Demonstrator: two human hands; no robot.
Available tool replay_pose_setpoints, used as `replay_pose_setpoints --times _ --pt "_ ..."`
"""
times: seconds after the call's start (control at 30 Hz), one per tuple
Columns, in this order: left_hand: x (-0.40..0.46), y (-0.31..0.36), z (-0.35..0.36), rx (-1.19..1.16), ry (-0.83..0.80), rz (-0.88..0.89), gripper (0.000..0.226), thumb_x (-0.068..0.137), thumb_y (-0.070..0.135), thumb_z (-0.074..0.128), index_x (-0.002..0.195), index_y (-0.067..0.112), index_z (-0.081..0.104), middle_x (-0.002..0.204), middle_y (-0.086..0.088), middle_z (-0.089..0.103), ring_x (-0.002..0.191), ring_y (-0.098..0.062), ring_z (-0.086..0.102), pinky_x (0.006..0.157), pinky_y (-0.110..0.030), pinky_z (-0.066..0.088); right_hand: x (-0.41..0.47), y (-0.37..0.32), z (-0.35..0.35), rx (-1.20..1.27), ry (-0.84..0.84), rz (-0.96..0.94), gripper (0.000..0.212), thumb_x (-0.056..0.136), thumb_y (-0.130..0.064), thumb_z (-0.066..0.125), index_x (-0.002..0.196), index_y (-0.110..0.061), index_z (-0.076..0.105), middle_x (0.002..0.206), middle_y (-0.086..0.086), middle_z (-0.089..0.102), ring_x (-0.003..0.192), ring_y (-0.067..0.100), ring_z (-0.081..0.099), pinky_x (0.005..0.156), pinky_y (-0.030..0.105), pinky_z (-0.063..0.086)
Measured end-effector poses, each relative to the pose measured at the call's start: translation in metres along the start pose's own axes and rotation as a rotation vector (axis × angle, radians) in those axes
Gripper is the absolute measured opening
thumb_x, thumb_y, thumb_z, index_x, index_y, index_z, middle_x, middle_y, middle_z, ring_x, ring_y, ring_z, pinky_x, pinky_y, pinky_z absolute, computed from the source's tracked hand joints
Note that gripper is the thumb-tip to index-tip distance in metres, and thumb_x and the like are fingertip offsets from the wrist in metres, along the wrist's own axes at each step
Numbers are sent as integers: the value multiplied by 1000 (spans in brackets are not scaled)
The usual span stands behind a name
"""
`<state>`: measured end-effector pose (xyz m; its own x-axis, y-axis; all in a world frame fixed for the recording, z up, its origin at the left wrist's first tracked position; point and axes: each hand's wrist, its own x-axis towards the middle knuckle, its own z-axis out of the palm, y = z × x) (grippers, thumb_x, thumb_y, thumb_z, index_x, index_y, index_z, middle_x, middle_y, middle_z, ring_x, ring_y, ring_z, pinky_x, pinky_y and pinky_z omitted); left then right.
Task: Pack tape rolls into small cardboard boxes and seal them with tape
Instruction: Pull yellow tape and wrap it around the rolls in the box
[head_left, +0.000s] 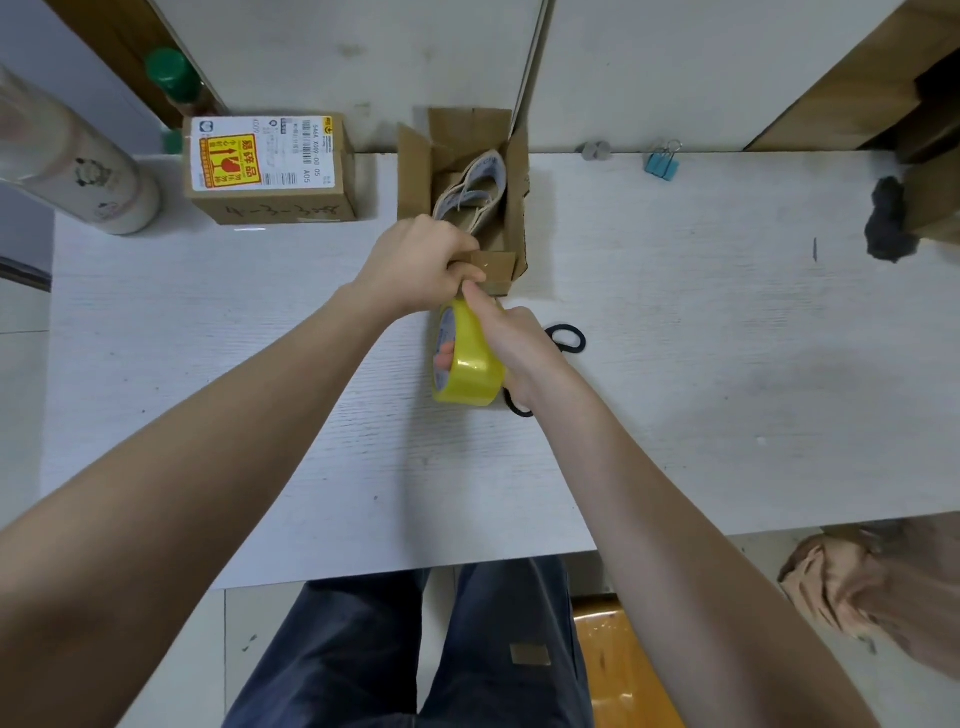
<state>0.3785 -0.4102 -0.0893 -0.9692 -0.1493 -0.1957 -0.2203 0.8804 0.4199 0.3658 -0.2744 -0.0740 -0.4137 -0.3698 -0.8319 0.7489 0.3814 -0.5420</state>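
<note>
Gripping the open box (511, 208) flap, left hand (415, 265); right hand (511, 338) fingers around yellow tape roll (470, 364).

We read this as a small office or home packing corner: white desk (675, 338) against a pale wall, sealed parcel (270, 169) with shipping label, open cardboard box (511, 197), yellow tape roll (470, 369), blue binder clips (662, 163), scissors (569, 338).

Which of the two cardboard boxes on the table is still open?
The open box at centre, flaps up with tape rolls inside, gripped by the left hand. The labelled box to its left is closed.
</note>
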Motion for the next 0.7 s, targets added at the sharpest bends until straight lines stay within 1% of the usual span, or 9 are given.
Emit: replay_pose_setpoints --times 0.17,0.27,0.33,0.37,0.43,0.5,0.57,0.63,0.7 --pt "0 -10 -2 16 -62 103 25 97 31 49 83 11 53 74 0 54 84 -34 57 70 -31 26 5 1 8 42 -5 19 42 94 -44 55 110 -6 50 79 18 67 44 23 66 40 26 51" --pt "-3 -15 -1 -27 -63 56 22 98 34 45 99 13 53 98 -4 59 103 -29 54 81 -35 29 11 6 7 24 -5 31 51 91 -53 53 119 -11 51 105 15 67 65 28 72 56 34 59" --pt "-6 -14 1 -15 68 5 33 92 37 57 115 14 54 116 -7 54 110 -27 48 86 -37 32 14 11 6 -91 36 45 62 90 -63 44 129 -15 49 120 9 62 96 28 67 80 41 57" --pt "-10 -11 4 13 183 -36 39 86 38 64 114 14 53 116 -8 51 109 -27 46 85 -36 33 15 12 5 -137 55 44 61 91 -64 39 126 -16 52 118 7 63 100 26 65 81 40 56" --pt "-21 -1 12 36 386 -162 41 77 37 71 104 13 51 111 -9 47 102 -28 46 81 -36 33 15 15 -2 -200 116 -1 54 96 -58 33 106 -13 60 102 7 67 91 24 65 67 31 54" --pt "-34 10 21 -7 488 -304 37 75 32 73 96 13 49 106 -10 46 97 -29 46 77 -37 36 17 19 -14 -357 241 -126 41 98 -45 37 90 -11 58 97 8 65 95 29 61 73 34 49" --pt "-45 17 28 -120 524 -434 31 77 28 71 92 14 47 102 -7 44 95 -27 46 74 -37 39 19 27 -29 -685 391 -284 21 94 -29 48 99 -10 54 111 11 56 109 32 49 87 37 41" --pt "-52 22 34 -293 558 -537 25 80 27 67 89 17 47 99 -1 39 92 -23 46 73 -34 40 18 36 -42 -996 462 -337 34 87 -23 57 117 -9 47 126 12 42 119 32 36 93 38 38" --pt "-57 27 37 -460 571 -588 21 81 29 66 89 22 48 100 2 36 89 -19 48 68 -29 41 17 46 -51 -1175 460 -329 50 83 -25 63 124 -9 40 130 11 35 123 30 31 91 38 38"
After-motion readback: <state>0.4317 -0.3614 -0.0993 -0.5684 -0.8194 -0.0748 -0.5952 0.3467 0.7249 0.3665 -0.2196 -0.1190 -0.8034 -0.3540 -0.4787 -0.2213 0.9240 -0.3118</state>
